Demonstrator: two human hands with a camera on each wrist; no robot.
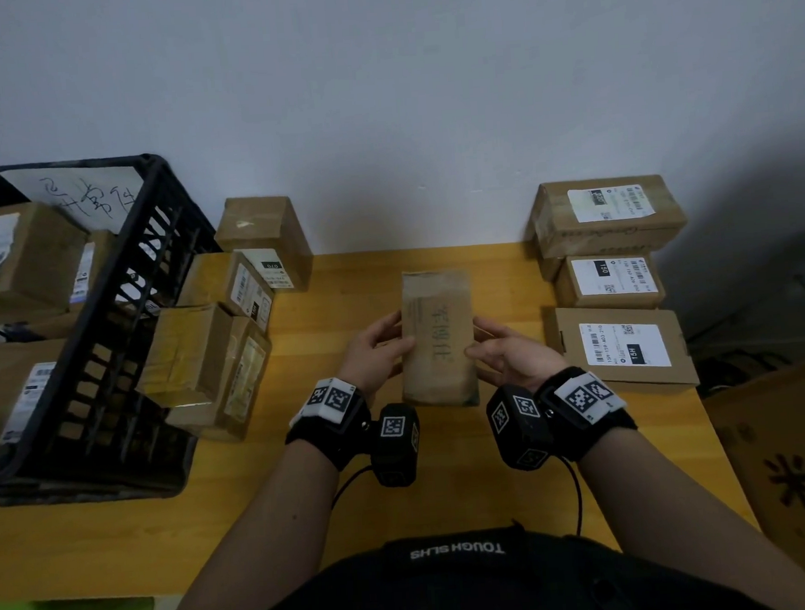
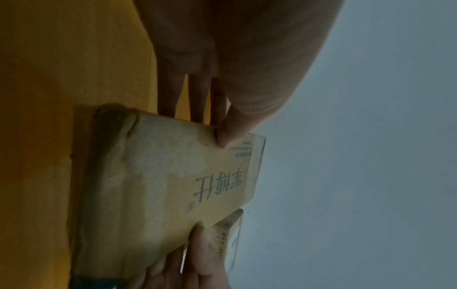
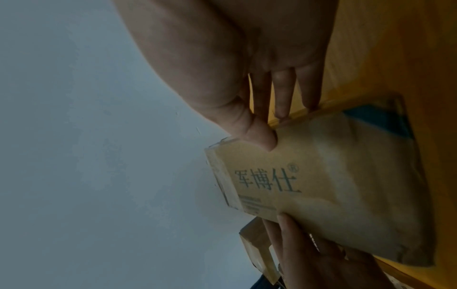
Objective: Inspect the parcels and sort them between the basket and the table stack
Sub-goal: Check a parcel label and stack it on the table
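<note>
Head view, hands point(image 1: 382, 346) point(image 1: 507, 352) gripping parcel point(image 1: 438, 345) printed 车博仕

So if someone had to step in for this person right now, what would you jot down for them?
Left hand and right hand: both hold the printed parcel by its long edges, thumbs on top, above the table.
Basket, far left: several parcels inside.
Loose boxes beside the basket; labelled boxes at right.
Done: some parcels placed.
Left: finish inspecting this one, place it, then the rest.
</note>
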